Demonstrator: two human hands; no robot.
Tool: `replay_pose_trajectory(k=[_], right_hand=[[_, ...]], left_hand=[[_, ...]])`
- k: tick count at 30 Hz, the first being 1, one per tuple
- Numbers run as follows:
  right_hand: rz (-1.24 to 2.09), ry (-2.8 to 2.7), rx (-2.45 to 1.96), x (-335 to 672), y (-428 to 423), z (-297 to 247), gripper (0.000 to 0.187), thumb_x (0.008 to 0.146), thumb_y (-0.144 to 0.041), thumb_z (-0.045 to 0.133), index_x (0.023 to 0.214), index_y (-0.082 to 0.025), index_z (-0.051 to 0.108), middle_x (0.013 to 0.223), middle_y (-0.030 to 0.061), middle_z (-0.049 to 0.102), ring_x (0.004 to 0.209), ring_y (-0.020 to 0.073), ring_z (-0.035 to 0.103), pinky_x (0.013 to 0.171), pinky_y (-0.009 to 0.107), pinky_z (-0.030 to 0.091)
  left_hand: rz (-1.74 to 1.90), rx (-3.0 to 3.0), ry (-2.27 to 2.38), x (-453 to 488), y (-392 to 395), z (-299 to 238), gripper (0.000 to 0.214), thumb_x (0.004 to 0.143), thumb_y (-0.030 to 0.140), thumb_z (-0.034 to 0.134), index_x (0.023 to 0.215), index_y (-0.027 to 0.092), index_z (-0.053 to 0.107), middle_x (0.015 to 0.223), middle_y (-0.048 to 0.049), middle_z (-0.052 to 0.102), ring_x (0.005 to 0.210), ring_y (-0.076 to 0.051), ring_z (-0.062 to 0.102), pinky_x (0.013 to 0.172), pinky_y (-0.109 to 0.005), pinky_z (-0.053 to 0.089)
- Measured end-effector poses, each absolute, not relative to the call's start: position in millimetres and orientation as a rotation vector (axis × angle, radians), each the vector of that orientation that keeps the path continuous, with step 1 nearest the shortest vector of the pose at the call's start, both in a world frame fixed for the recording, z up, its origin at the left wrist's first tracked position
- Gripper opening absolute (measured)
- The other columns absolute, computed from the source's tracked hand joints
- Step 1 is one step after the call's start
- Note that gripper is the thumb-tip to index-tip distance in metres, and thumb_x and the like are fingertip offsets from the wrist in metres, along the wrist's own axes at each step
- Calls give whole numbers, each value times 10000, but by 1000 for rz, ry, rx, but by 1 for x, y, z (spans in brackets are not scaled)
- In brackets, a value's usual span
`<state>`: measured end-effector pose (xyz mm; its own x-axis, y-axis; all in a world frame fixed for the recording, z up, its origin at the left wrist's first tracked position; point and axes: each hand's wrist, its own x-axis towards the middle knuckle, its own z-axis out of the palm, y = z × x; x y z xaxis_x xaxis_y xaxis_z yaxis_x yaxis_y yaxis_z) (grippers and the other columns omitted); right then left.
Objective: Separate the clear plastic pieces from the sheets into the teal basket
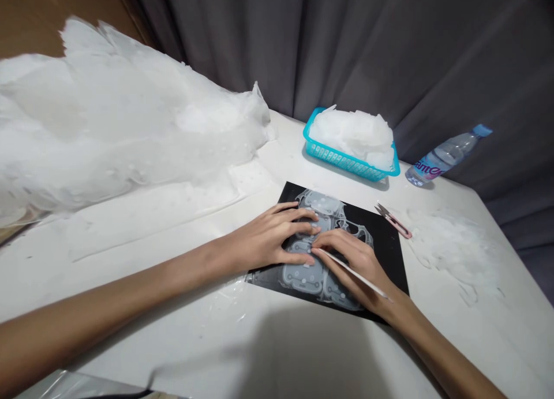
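On black mat point(392, 249): translucent pieces point(298, 279) are partly covered.
Left hand point(273, 233): spread over the pieces.
Right hand point(358, 255): white stick point(356, 276) pinched, far tip hard to make out.

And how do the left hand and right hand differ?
The left hand is spread over the translucent sheet; the right hand is curled. The left hand grips nothing visible, while the right hand pinches a slim white tool. Both are bare and reach over the black mat.

From the person's head, the camera looks forward and down, close above the white table point(194, 335), toward the far curtain point(367, 47).
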<state>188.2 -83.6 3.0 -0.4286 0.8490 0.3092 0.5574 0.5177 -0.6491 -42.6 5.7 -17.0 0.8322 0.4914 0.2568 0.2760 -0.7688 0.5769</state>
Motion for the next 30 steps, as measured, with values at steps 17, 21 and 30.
replay_pose_trajectory(k=[17, 21, 30], right_hand=[[607, -2157, -1143, 196, -86, 8, 85, 1045, -169, 590, 1087, -218, 645, 1043, 42, 724, 1018, 187, 675, 958, 326, 530], [418, -2261, -1082, 192, -84, 5, 87, 1048, -160, 577, 1090, -198, 642, 1031, 60, 732, 988, 195, 684, 917, 329, 556], [-129, -2474, -1192, 186, -82, -15, 338, 1064, -201, 527, 1374, -82, 593, 1169, 175, 698, 1052, 291, 668, 890, 411, 585]], left_hand=[[432, 2510, 565, -43, 6, -2, 577, 937, 573, 709, 1414, 256, 644, 1575, -105, 540, 1417, -332, 533, 1204, -486, 364], [461, 2507, 566, -43, 6, -5, 574, 931, 572, 718, 1409, 264, 647, 1567, -96, 550, 1425, -339, 525, 1205, -491, 367], [572, 2451, 739, -41, -4, -5, 640, 951, 568, 693, 1486, 257, 530, 1526, -125, 548, 1382, -312, 528, 1146, -460, 418]])
